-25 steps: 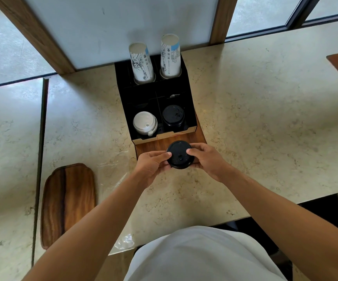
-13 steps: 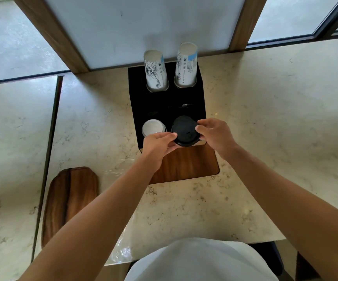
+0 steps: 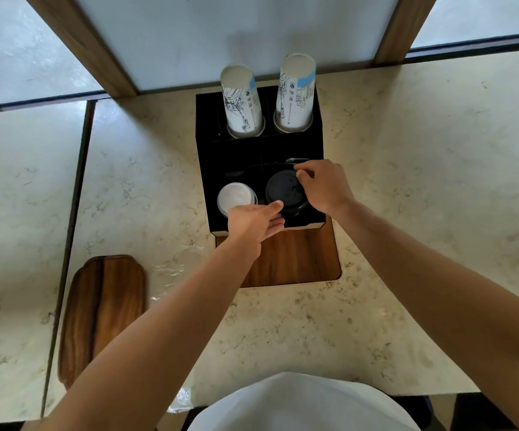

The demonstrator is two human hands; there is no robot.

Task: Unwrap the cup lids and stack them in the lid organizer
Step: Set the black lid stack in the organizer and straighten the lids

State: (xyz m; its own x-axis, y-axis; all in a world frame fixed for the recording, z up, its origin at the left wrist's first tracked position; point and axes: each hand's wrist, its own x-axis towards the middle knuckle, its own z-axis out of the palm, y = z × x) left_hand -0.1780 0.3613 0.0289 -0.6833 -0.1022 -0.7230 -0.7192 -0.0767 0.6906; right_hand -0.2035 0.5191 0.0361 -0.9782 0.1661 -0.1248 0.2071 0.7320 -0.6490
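A black lid organizer [image 3: 208, 169] stands on the stone counter against the wall. A stack of black lids [image 3: 284, 189] sits in its front right compartment, and both hands are on it. My right hand [image 3: 322, 186] pinches the stack's far right rim. My left hand [image 3: 253, 220] touches the near left rim with thumb and fingertips. White lids [image 3: 235, 197] fill the front left compartment. Whether the black stack rests fully inside I cannot tell.
Two stacks of printed paper cups [image 3: 242, 101] [image 3: 295, 93] stand upside down in the organizer's back slots. A wooden board [image 3: 295, 259] lies under its front. A second wooden board [image 3: 102, 315] lies at left. Clear plastic wrap [image 3: 180, 399] hangs at the counter's near edge.
Both hands carried the black lids from above the wooden board forward into the organizer's front right compartment. The camera has leaned closer over the organizer.
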